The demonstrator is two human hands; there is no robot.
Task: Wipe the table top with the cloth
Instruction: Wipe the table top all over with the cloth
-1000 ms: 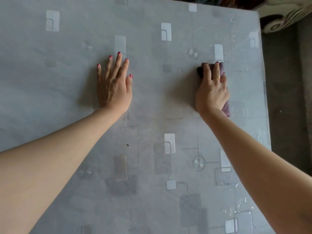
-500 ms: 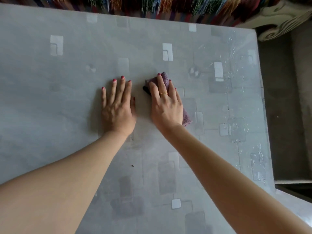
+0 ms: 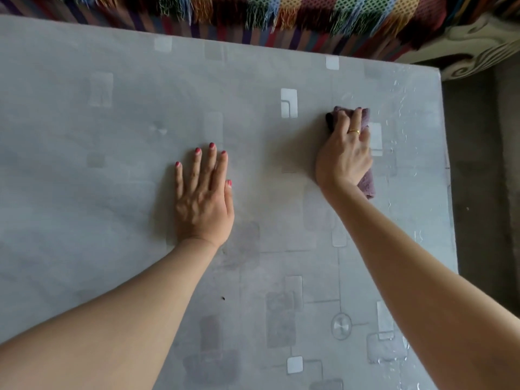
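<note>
The right hand (image 3: 344,156) presses down on a folded purple cloth (image 3: 367,181), fingers curled over its far end and palm covering most of it, so only the far edge and a near right corner show. A gold ring (image 3: 354,132) sits on one finger. The cloth lies flat on the table top (image 3: 112,192), toward the far right part, near the right edge. The left hand (image 3: 202,198) rests palm down on the bare surface, fingers spread and straight, grasping nothing, well to the left of the cloth. Its nails are painted pink-red. Both forearms reach in from the near side.

The table top is grey with a pattern of pale and dark rectangles and thin lines. Wet streaks glisten along its right side. A tiny dark speck (image 3: 223,298) lies near the left forearm. Beyond the far edge hangs a multicoloured fringed fabric (image 3: 281,15); to the right is a dull grey floor (image 3: 484,192).
</note>
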